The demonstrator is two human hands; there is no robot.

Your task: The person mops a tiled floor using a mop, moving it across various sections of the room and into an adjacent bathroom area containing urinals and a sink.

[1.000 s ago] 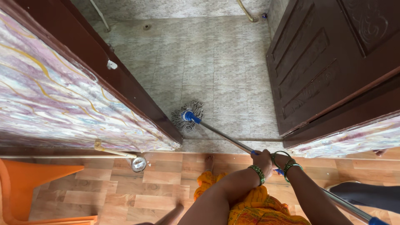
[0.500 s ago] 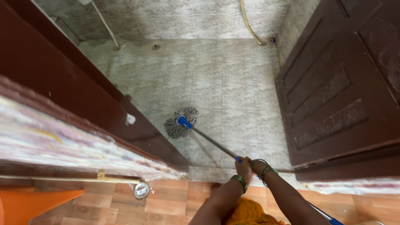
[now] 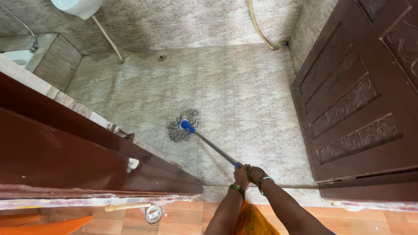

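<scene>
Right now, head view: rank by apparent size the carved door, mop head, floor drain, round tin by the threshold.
1. carved door, by far the largest
2. mop head
3. round tin, though it sits nearer the camera
4. floor drain, smallest, and farthest away

A carved dark brown door (image 3: 361,100) stands open at the right; a floor drain (image 3: 161,57) sits near the far wall (beside a pale pipe (image 3: 107,39)).

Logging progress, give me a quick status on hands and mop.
Left hand and right hand both grip the mop handle. Mop head on tiled floor. Door open; nothing blocking.
</scene>
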